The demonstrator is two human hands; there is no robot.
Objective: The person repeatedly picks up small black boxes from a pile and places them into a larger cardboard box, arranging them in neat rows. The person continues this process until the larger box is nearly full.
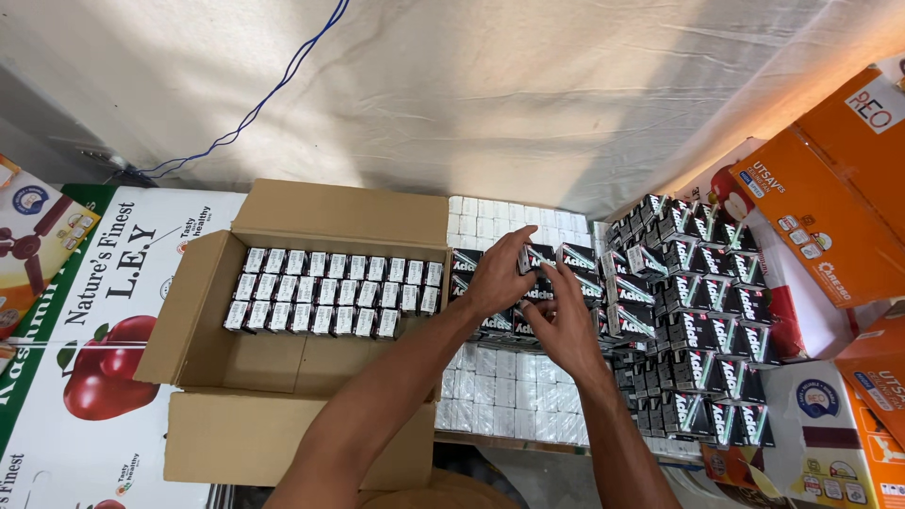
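Nearest the camera: two bare forearms rising from the bottom edge, crossing slightly toward the centre.

Right hand [566, 320] — fingers curled, thumb and fingertips pinching a small black box [539, 292] at the near edge of a short row of the same boxes. Left hand [498, 273] — palm down, fingers closed over the top of the same row [528, 259], gripping another black box at its far end. The row sits on a flat layer of small white boxes [500, 377], just right of the open carton.

Open cardboard carton [236, 358], left of the hands, flaps folded out. Its far half is filled with three neat rows of small packs [330, 292], white ends up; the near half shows bare cardboard floor.

Right of the hands: a tall heap of black boxes [698, 320], stacked in uneven tiers, touching the row being handled.

Far left: a flat printed carton with a red apple picture [94, 368]. Far right: orange cartons [830, 207], tilted and stacked.

Farthest: a pale sheet [528, 94] as backdrop, with a blue cable [273, 94] hanging across it.
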